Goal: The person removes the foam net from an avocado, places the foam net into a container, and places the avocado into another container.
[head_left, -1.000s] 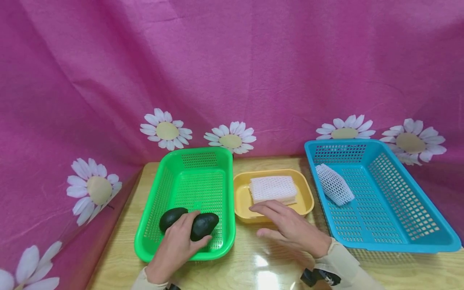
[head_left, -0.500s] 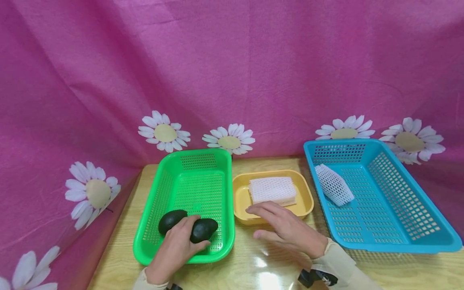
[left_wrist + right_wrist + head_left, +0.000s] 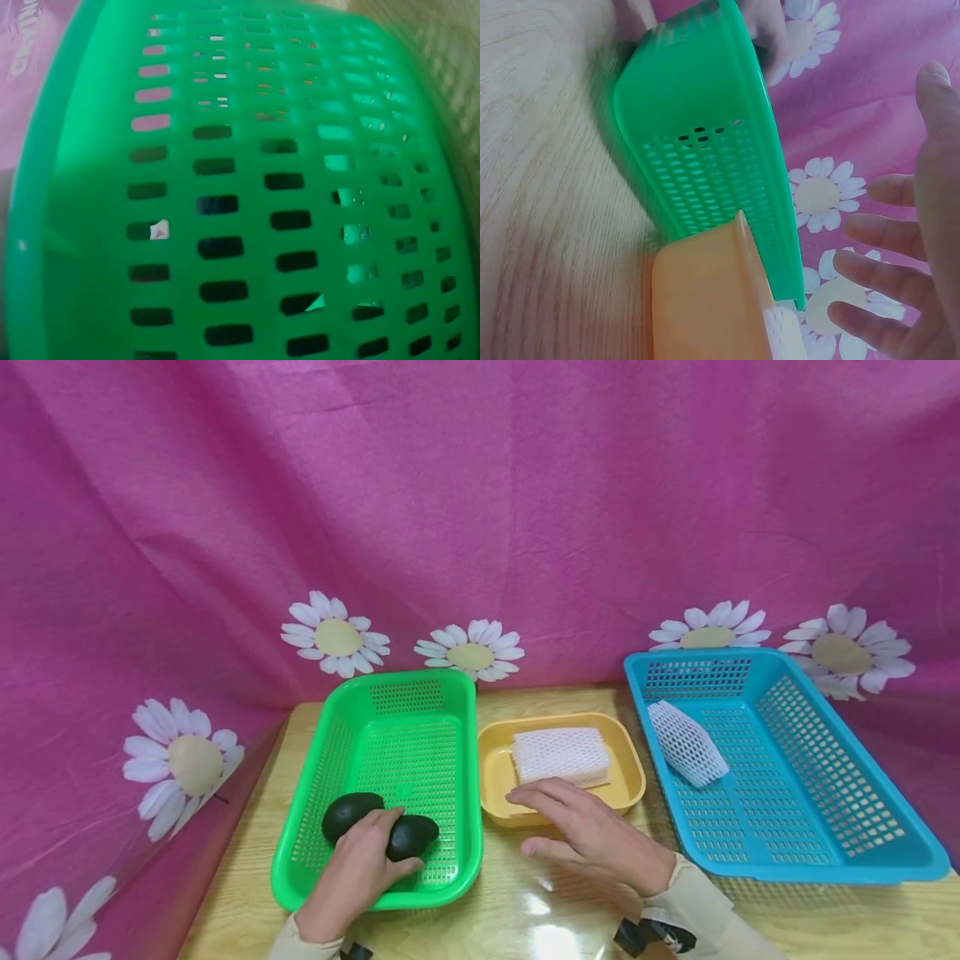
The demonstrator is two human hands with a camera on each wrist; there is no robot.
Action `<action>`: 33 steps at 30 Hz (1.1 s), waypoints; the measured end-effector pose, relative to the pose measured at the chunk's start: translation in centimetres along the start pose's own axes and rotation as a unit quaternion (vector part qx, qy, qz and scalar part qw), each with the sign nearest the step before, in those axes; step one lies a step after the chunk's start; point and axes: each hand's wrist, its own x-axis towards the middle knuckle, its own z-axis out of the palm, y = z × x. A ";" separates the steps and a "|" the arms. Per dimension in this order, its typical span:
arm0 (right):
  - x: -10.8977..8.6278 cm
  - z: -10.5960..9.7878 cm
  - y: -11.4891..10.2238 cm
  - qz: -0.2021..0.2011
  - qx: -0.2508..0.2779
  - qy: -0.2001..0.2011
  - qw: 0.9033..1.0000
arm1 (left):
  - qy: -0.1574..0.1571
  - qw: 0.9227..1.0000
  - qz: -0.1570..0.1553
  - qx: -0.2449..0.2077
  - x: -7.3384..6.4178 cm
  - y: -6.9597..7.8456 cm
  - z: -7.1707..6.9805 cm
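Two dark avocados lie near the front of the green basket (image 3: 288,860). My left hand (image 3: 352,868) reaches over the basket's front rim and grips the right avocado (image 3: 412,837) between thumb and fingers. Its fingers hide part of the left avocado (image 3: 348,817). The left wrist view shows only the basket's perforated wall (image 3: 247,225). My right hand (image 3: 592,835) hovers with fingers extended, holding nothing, at the front rim of a yellow tray (image 3: 498,785). White foam net sleeves (image 3: 562,752) lie stacked in that tray. The right wrist view shows the right hand's fingers (image 3: 881,281) spread apart.
On the right stands a larger blue basket (image 3: 787,868) with one item in a white foam net (image 3: 686,743) at its left wall. A pink flowered cloth (image 3: 480,510) hangs behind the wooden table (image 3: 487,885). The yellow tray sits between both baskets.
My left hand and the right avocado have sunk slightly and shifted a little left inside the green basket. My right hand has stayed nearly still. The head view has shifted slightly.
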 end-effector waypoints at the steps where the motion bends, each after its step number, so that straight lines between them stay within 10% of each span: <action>1: 0.0 0.0 0.0 -0.001 -0.001 0.001 1.000 | 0.002 1.000 0.002 0.001 0.0 0.0 0.0; 33: -0.9 -3.2 0.0 0.015 -0.033 -0.009 0.999 | 0.093 0.994 0.049 0.011 0.1 0.9 -0.6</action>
